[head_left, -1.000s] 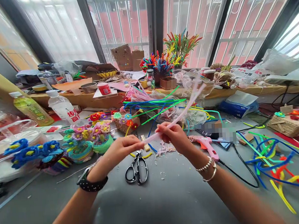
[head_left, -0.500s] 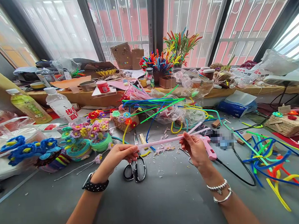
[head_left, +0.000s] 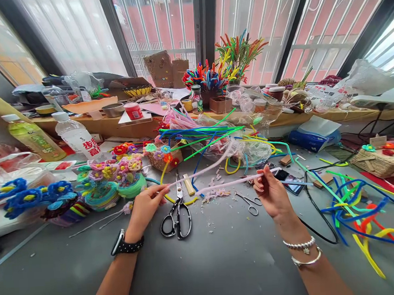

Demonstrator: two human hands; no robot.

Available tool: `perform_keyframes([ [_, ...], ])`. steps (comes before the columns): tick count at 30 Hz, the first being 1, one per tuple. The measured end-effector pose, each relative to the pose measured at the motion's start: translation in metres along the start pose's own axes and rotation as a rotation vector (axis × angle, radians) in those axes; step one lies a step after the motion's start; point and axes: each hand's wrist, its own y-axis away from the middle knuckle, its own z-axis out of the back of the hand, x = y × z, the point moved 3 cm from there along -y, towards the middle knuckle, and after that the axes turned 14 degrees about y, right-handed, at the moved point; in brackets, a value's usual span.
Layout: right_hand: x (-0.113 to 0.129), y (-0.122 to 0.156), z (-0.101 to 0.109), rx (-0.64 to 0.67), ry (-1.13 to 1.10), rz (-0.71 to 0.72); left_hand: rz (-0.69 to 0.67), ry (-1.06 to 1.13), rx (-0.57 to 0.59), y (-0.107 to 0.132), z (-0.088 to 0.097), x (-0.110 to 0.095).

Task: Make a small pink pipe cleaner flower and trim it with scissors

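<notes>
My left hand (head_left: 149, 209) pinches one end of a pale pink pipe cleaner (head_left: 211, 166), which slants up and away to the right. Between the fingertips of my right hand (head_left: 272, 194) is a second pink pipe cleaner (head_left: 230, 182), its long part pointing left over the table. The two strands lie apart, one above the other. Just right of my left hand, large black-handled scissors (head_left: 178, 219) rest on the table. Small silver scissors (head_left: 251, 204) lie left of my right hand. Pink clippings (head_left: 215, 194) are scattered between the hands.
Pipe-cleaner flower pots (head_left: 102, 194) and two bottles (head_left: 77, 138) stand at left. A heap of green and blue pipe cleaners (head_left: 212, 135) lies at the back. Loose coloured stems (head_left: 355, 207), a phone (head_left: 293, 182) and a black cable (head_left: 320, 233) are at right.
The pink strands, earlier together between both hands, are now separated, one in each hand. My right hand has moved right, my left slightly left. The pink glue gun is now hidden behind my right hand.
</notes>
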Motion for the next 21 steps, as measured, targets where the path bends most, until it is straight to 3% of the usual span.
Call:
perform_keyframes([
  [3,-0.001,0.003,-0.004,0.025,0.055,0.018,-0.156,-0.1,-0.162,0.007,0.001,-0.019],
  [4,-0.002,0.005,-0.005,0.039,0.078,0.025,-0.197,-0.107,-0.16,0.01,-0.003,-0.027],
  [5,-0.003,0.006,-0.006,0.05,0.099,0.032,-0.221,-0.079,-0.102,0.012,-0.01,-0.035],
  [8,-0.004,0.009,-0.008,0.049,0.147,0.052,-0.153,0.06,0.347,0.018,-0.042,-0.055],
  [10,-0.004,0.01,-0.007,0.022,0.172,0.073,-0.085,0.118,0.502,0.018,-0.059,-0.063],
  [15,-0.001,0.009,-0.004,-0.019,0.133,0.128,-0.002,0.204,0.56,0.004,-0.071,-0.066],
  [21,-0.001,0.01,-0.011,0.179,0.024,0.074,0.204,0.458,0.584,0.003,-0.073,-0.042],
])
